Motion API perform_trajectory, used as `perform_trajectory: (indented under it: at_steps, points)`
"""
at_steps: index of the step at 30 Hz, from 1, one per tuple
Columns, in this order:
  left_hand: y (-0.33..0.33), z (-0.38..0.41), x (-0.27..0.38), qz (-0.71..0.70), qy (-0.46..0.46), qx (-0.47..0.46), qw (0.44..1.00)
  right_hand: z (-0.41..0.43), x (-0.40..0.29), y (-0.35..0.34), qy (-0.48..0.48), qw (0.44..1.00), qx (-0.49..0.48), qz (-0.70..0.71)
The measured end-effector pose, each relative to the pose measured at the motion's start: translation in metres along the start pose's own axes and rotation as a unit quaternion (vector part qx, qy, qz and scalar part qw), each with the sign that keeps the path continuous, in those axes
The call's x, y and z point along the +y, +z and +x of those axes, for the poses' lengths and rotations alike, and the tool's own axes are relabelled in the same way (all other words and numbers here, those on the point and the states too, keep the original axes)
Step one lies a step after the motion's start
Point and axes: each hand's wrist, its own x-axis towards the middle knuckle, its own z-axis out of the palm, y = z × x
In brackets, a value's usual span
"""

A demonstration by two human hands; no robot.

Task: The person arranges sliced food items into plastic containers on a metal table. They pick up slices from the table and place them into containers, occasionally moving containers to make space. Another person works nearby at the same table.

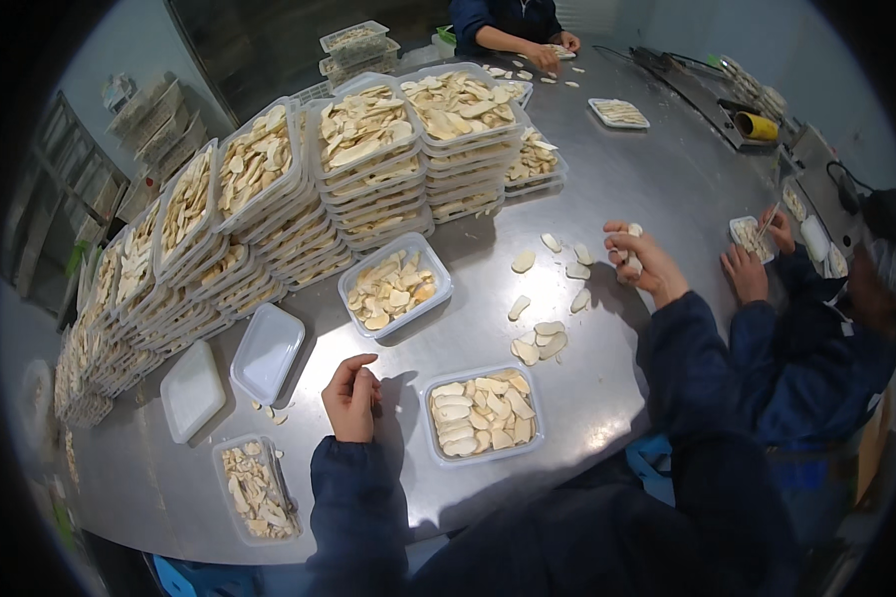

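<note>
My right hand (646, 261), raised over the table's right side, grips a few pale slices (634, 233), which look like dried mushroom. To its left, several loose slices (523, 261) lie scattered, and a small cluster (545, 343) sits nearer me. My left hand (352, 399) is loosely curled above the steel, with nothing visible in it. Between my arms stands a clear plastic tray (424, 425); slices inside are overlapped in a neat column on the left and lie more loosely on the right. Beyond it, a deeper tub (347, 313) holds a heap of mixed slices.
High stacks of filled trays (373, 186) curve along the back and left. Two white trays (267, 354) and a box of broken bits (257, 492) lie left. Co-workers' hands (747, 269) work at right, others (549, 56) across the steel table (605, 179). A filled tray (618, 114) stands at the back.
</note>
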Motion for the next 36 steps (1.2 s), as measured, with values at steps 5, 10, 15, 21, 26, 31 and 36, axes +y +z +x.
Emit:
perform_trajectory:
  at_steps: [5,10,15,21,26,31,36]
  points:
    - [0.004,-0.025,0.022,-0.326,-0.017,-0.059,0.944,0.001,-0.009,0.038,0.013,0.995,-0.05,-0.079]
    - [0.1,-0.1,0.079,-0.608,-0.302,-0.185,0.71,-0.067,0.033,0.126,0.111,0.939,-0.309,0.103]
    - [0.147,-0.11,0.054,-0.633,-0.36,-0.166,0.665,-0.145,0.048,0.155,0.115,0.934,-0.323,-0.102]
    - [0.149,-0.126,0.031,-0.68,-0.391,-0.144,0.603,-0.083,0.028,0.095,-0.198,0.868,-0.07,-0.45]
    - [0.151,-0.129,0.026,-0.702,-0.425,-0.153,0.551,-0.068,0.067,0.082,-0.287,0.718,-0.079,-0.629]
    - [0.151,-0.129,0.038,-0.66,-0.435,-0.144,0.595,-0.049,0.073,0.086,-0.278,0.658,-0.088,-0.694]
    - [0.148,-0.131,0.036,-0.654,-0.426,-0.149,0.607,-0.024,0.055,0.064,-0.213,0.778,-0.076,-0.586]
